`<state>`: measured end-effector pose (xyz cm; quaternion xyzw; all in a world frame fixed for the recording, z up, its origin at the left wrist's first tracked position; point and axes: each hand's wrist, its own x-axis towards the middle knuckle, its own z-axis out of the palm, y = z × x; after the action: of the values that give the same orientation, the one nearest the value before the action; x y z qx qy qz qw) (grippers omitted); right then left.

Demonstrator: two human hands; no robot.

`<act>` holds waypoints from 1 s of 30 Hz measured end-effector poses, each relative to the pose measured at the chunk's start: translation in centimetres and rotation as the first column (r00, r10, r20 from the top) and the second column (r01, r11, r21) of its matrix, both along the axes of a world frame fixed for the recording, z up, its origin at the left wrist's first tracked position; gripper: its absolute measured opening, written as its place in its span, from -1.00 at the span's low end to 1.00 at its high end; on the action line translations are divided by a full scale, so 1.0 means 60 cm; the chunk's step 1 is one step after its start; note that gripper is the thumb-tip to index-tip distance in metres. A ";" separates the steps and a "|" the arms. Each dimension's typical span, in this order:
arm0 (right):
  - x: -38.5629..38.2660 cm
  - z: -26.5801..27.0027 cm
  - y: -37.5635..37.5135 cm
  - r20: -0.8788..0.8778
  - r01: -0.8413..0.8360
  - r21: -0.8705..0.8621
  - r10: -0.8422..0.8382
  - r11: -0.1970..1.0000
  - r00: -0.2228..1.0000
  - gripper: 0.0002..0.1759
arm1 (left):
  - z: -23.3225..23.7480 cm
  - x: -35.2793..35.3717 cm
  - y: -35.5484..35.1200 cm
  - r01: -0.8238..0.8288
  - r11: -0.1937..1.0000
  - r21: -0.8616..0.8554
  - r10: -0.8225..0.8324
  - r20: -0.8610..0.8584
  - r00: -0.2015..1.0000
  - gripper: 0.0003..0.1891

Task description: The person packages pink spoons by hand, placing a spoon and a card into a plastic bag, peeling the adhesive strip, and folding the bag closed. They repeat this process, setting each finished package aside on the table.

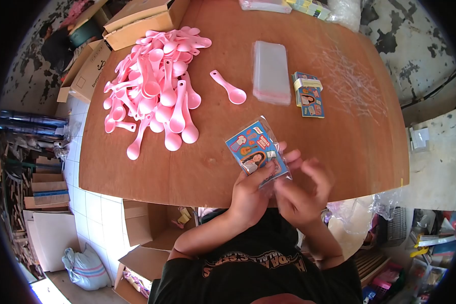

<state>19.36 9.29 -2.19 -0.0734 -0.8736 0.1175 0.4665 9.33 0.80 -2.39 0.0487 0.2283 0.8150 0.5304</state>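
Observation:
A blue printed card (pixel 253 147) with a picture of a person and a guitar sits inside a clear plastic bag (pixel 274 136), tilted above the front of the table. My left hand (pixel 252 195) is closed on the bagged card, thumb on its lower face and fingers behind. Beside the bag's lower right edge is my right hand (pixel 306 192), its thumb and fingers apart and slightly blurred by motion. Whether its thumb touches the plastic is hard to tell. Farther back, a single pink spoon (pixel 230 88) lies on the wooden table (pixel 213 175).
A heap of pink spoons (pixel 154 91) covers the table's left side. A stack of clear bags (pixel 271 73) and a banded stack of cards (pixel 310 99) lie toward the back right. Thin plastic strips (pixel 352 76) are scattered at right. Cardboard boxes (pixel 142 25) stand around the table.

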 end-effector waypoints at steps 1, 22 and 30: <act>0.008 0.004 0.004 0.000 -0.001 0.001 0.001 1.000 1.000 -0.66 | -0.003 -0.007 -0.005 -0.001 1.000 0.001 0.001 0.000 1.000 -0.55; -0.399 0.024 0.144 0.651 -0.258 -0.106 0.263 0.960 0.712 -0.82 | 0.038 -0.116 -0.071 -0.569 0.819 -0.075 0.574 0.109 0.812 -0.58; -0.241 0.093 0.130 0.583 -0.247 -0.449 0.491 0.859 0.648 -0.44 | 0.032 -0.129 -0.052 -0.462 0.886 0.037 0.430 0.306 0.850 -0.65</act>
<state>4.87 17.11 3.40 -0.0054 -0.9453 0.3203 0.0605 1.60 -2.30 -0.46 -0.0963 0.1086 0.9252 0.3507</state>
